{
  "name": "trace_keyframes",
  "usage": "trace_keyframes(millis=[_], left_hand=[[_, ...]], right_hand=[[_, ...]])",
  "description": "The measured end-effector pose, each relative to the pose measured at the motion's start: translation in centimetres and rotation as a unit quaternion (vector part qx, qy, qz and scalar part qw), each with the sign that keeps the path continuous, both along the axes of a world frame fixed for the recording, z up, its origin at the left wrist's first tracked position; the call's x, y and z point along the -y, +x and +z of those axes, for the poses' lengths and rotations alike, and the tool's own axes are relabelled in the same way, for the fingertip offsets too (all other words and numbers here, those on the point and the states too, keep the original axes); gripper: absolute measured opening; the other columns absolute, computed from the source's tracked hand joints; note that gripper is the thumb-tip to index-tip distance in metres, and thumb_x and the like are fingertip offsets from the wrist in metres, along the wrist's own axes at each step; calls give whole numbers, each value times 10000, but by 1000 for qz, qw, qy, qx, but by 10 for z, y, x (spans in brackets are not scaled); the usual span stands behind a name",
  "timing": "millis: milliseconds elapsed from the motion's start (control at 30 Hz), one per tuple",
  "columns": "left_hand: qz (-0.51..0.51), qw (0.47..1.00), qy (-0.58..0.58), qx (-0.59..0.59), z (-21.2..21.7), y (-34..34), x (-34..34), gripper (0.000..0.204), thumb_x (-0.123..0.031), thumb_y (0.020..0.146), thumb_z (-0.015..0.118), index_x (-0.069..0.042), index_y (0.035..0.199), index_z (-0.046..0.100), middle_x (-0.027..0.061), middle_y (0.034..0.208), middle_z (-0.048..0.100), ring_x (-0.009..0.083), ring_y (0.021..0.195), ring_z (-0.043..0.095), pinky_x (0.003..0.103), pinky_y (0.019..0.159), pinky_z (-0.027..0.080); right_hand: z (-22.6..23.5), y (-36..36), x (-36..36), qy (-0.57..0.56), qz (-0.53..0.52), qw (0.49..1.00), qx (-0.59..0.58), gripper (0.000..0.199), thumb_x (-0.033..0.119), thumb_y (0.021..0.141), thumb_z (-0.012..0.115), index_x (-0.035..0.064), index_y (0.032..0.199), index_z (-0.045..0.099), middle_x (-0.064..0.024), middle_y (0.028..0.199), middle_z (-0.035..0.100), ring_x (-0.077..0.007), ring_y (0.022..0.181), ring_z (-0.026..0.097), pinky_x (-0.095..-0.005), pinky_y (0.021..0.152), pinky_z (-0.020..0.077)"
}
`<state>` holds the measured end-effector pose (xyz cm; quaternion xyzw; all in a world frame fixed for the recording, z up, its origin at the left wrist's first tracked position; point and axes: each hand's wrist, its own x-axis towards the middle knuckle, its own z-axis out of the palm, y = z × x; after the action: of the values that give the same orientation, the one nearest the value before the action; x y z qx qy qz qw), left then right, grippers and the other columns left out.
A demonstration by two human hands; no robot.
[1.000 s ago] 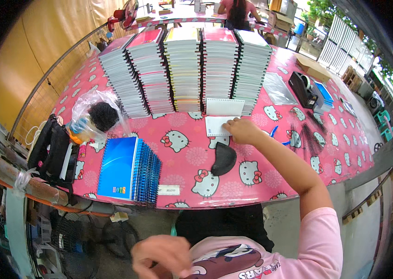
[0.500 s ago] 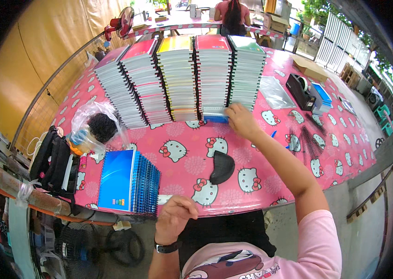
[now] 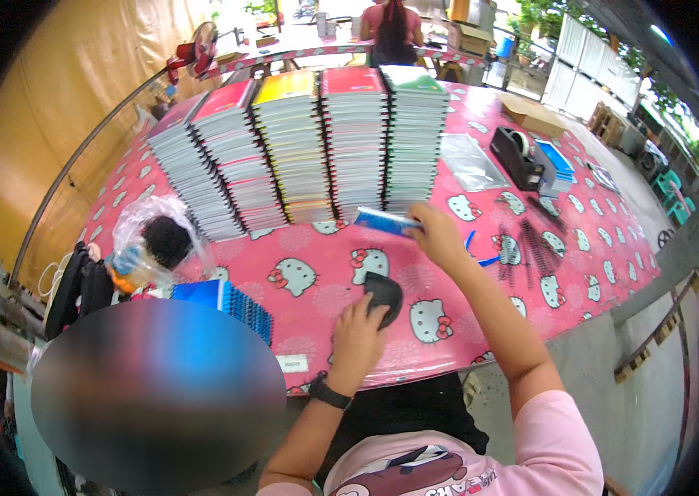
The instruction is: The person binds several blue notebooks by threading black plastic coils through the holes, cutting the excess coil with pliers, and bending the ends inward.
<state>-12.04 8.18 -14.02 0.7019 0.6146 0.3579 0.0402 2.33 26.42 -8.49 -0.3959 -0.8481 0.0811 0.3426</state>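
My right hand (image 3: 434, 234) pinches one end of a small, flat blue-and-white piece (image 3: 386, 221), held just in front of the tall notebook stacks; its kind is unclear. At the near middle of the table, my left hand (image 3: 358, 337) has its fingers closed on the lower left edge of a black half-round pad (image 3: 385, 296). Several tall stacks of spiral-bound notebooks stand beyond, among them a yellow-topped stack (image 3: 287, 153) and a green-topped stack (image 3: 417, 140). Left of my left hand is a pile of blue spiral notebooks (image 3: 248, 312), partly hidden by a blurred oval.
A clear plastic bag (image 3: 136, 227) with a black bundle lies at the left. On the right are a tape dispenser (image 3: 517, 159), blue-covered booklets (image 3: 556, 169), loose black spiral coils (image 3: 538, 246) and a clear sheet (image 3: 472, 161). A person (image 3: 392, 33) is at the far table.
My left hand has moved forward and right from the table's edge onto the black pad. The right hand has drawn the blue-and-white piece slightly away from the stacks. The view has shifted.
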Motion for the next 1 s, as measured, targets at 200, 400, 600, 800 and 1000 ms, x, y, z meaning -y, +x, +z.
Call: trace_keyframes(millis=[200,400,600,800,1000], left_hand=[[67,990,-21,-125,23,-30,-15,512,-57,696,615,-38,1195,502,162,1195,502,337,1082,490,436,937,384],[-104,891,-63,438,5,8,20,597,24,722,610,3,1284,410,111,1127,535,211,1080,504,358,941,388],[11,845,-37,533,-17,41,17,291,42,786,562,-38,1054,481,34,950,493,123,909,477,254,824,393],[112,919,207,317,13,59,24,481,0,771,581,-15,1233,449,134,1156,520,215,1113,444,370,939,346],[-27,994,93,-46,16,52,22,334,-3,766,612,-72,1093,624,111,1052,616,252,968,554,382,894,362]], right_hand=[[12,78,86,-142,159,976,40,267,86,681,728,44,907,593,-99,850,590,-272,836,582,-363,721,459],[-20,69,115,-202,153,964,-81,263,103,735,714,43,970,611,-61,864,604,-185,814,585,-323,721,459],[-50,40,142,-340,24,839,-424,171,100,858,598,26,1013,592,-18,878,597,-97,806,551,-263,713,438],[-47,18,153,-235,12,872,-429,192,92,886,551,26,1066,562,-27,875,580,-97,826,541,-256,730,430],[-46,57,116,-335,18,869,-365,188,144,861,583,10,992,600,-109,911,610,-189,826,581,-319,747,461]])
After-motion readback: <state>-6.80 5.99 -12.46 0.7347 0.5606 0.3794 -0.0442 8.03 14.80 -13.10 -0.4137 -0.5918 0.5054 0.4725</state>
